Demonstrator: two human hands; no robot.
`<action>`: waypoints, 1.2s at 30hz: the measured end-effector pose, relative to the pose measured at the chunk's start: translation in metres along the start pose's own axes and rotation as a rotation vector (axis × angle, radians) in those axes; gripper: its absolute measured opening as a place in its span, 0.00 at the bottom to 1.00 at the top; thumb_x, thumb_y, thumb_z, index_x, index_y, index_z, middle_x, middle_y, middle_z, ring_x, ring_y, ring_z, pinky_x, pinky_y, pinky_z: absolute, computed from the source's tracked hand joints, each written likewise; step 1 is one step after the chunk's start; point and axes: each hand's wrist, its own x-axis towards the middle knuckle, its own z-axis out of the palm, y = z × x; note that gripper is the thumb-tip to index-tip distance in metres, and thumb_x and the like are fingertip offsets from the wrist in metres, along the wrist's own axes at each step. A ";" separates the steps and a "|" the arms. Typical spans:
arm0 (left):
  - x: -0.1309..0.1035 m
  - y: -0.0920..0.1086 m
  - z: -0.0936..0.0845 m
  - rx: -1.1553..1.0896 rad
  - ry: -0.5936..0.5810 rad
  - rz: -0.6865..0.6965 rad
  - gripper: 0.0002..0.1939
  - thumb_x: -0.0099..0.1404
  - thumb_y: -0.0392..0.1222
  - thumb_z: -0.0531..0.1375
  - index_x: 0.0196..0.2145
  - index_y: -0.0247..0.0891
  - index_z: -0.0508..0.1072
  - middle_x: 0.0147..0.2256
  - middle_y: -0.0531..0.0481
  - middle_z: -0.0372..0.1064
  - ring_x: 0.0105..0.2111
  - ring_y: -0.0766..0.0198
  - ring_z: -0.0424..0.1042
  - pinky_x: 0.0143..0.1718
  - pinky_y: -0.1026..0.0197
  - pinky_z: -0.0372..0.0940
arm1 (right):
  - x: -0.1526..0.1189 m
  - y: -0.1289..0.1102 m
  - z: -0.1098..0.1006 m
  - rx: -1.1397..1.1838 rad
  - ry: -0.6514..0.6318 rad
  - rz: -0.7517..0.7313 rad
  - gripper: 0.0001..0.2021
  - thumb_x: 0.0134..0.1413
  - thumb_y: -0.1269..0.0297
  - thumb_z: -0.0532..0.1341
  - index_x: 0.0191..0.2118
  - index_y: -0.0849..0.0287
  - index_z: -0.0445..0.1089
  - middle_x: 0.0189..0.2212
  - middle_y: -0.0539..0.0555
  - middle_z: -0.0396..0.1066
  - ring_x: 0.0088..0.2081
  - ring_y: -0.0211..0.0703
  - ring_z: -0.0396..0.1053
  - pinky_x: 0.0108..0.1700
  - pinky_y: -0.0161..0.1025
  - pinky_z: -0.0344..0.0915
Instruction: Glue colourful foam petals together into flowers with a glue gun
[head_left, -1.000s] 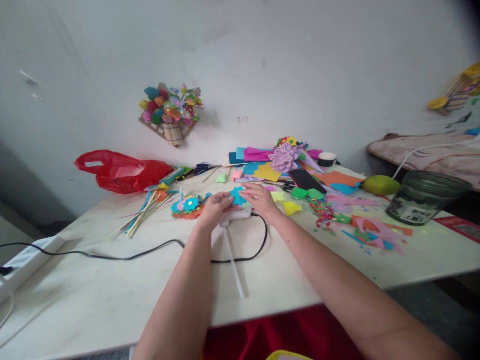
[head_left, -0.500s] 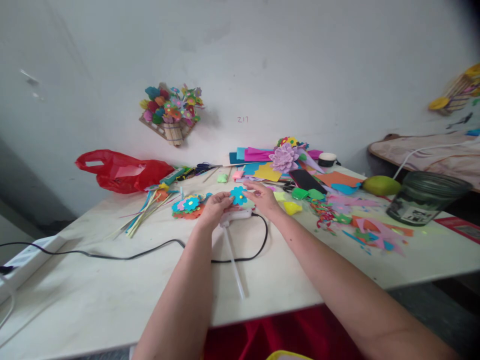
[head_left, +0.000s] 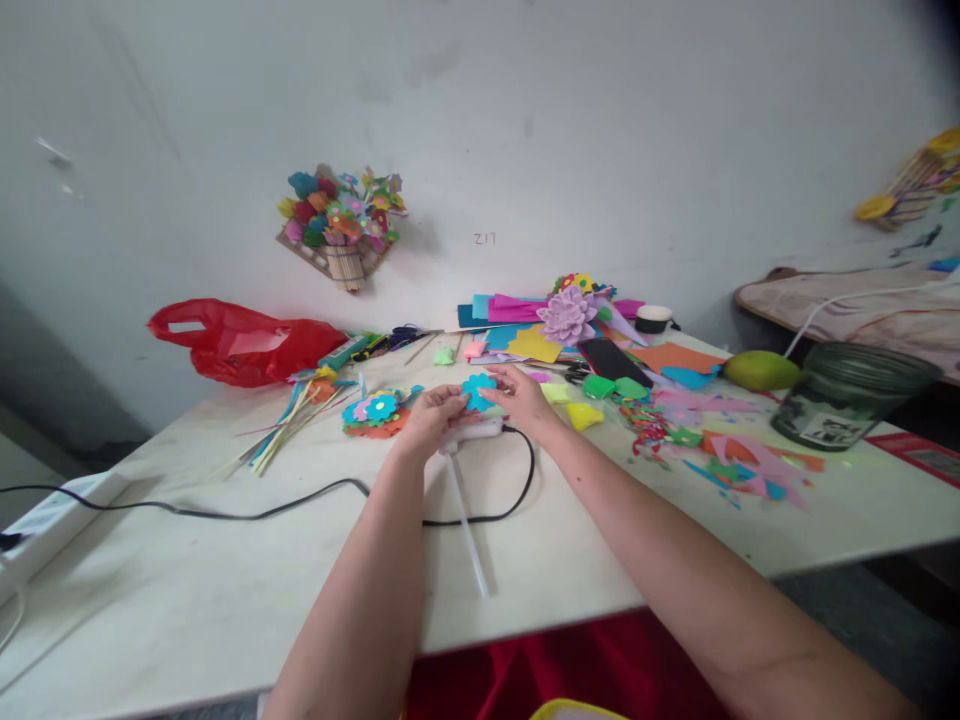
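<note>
My left hand [head_left: 435, 418] is closed, pinching the left edge of a blue craft flower [head_left: 477, 392]. The fingers of my right hand [head_left: 517, 394] are closed on the flower's right side, and its yellow centre is covered. Just below both hands lies a white glue gun [head_left: 480, 429] with a long clear glue stick [head_left: 468, 525] sticking out toward me. Left of my left hand is a pile of cut flowers, topped by a blue flower [head_left: 381, 405] with a yellow centre.
A black cord [head_left: 262, 515] crosses the table from a white power strip [head_left: 67, 520]. A red plastic bag [head_left: 247, 345] and thin strips [head_left: 296, 425] lie at left. Coloured sheets [head_left: 534, 343], a phone [head_left: 611, 362], scraps [head_left: 739, 460] and a dark jar [head_left: 847, 395] are at right.
My right hand's fingers have come in from the right and closed on the flower, covering its yellow centre. My left hand has kept its pinch in nearly the same place.
</note>
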 end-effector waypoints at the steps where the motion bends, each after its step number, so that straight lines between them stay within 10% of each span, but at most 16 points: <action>1: 0.000 0.000 0.000 0.003 0.000 -0.001 0.14 0.46 0.40 0.66 0.31 0.32 0.71 0.25 0.49 0.71 0.25 0.65 0.71 0.31 0.62 0.68 | 0.000 0.001 0.001 0.028 -0.006 0.010 0.19 0.39 0.64 0.63 0.42 0.58 0.65 0.34 0.53 0.71 0.35 0.39 0.68 0.39 0.39 0.64; 13: 0.000 0.000 0.000 0.072 0.015 0.028 0.15 0.47 0.42 0.65 0.33 0.33 0.70 0.24 0.51 0.71 0.24 0.66 0.71 0.30 0.61 0.68 | -0.003 -0.004 -0.002 0.107 0.003 0.166 0.19 0.42 0.55 0.60 0.43 0.56 0.67 0.27 0.49 0.67 0.27 0.34 0.63 0.24 0.31 0.59; 22: 0.002 0.000 0.000 0.114 0.046 0.071 0.22 0.47 0.43 0.65 0.39 0.33 0.67 0.25 0.49 0.71 0.24 0.64 0.72 0.30 0.61 0.68 | -0.005 -0.002 -0.002 0.108 -0.079 0.248 0.19 0.42 0.47 0.59 0.26 0.61 0.69 0.22 0.50 0.65 0.24 0.34 0.59 0.21 0.30 0.52; 36: 0.001 0.001 -0.005 0.501 0.212 0.075 0.18 0.49 0.54 0.61 0.26 0.33 0.70 0.18 0.52 0.67 0.15 0.71 0.62 0.16 0.69 0.53 | -0.005 -0.004 -0.001 0.099 -0.074 0.283 0.17 0.39 0.49 0.61 0.25 0.61 0.69 0.20 0.50 0.66 0.22 0.34 0.59 0.20 0.32 0.49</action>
